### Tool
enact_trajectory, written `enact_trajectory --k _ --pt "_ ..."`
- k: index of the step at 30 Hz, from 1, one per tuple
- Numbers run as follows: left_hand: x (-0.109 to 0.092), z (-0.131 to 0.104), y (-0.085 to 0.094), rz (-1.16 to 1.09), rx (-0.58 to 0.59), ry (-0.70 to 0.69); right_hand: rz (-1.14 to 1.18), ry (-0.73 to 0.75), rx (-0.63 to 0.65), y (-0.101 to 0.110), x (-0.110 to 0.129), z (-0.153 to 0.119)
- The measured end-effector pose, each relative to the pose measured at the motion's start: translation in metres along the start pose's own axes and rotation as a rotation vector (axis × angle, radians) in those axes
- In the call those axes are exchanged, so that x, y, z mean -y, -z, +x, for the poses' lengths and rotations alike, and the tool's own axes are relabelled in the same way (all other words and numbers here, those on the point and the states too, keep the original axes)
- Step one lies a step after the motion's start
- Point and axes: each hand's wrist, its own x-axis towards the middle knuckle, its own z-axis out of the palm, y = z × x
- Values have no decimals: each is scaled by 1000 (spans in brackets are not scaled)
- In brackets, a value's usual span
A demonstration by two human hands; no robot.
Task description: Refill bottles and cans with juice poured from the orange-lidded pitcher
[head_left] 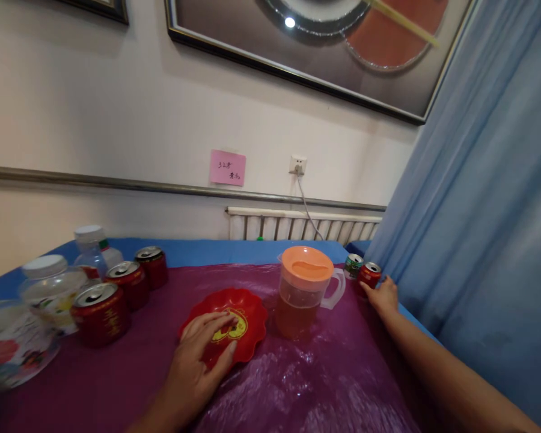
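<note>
My left hand (202, 355) hovers over or rests on the near left part of a red scalloped plate (252, 319), fingers apart and nothing held. At the far right, my right hand (385, 297) has its thumb and fingers around the near side of a red can (369, 273). A green can (353, 265) stands just left of that red can. Between my hands is a clear pitcher (297, 300) with an orange lid and amber liquid inside, its handle facing right.
Several red cans (100, 313) and clear jars with white lids (54, 291) line the left side of the purple-covered table (297, 391). Blue curtain (487, 180) hangs at the right. Behind the table are a radiator (279, 224) and a wall socket with a cord.
</note>
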Motion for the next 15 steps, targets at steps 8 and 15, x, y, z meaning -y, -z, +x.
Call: enact_trajectory --k 8,15 --pt "-30 -9 1 -113 56 132 271 441 32 66 28 -131" --pt "-28 -14 0 -95 78 236 574 1083 439 95 162 -255"
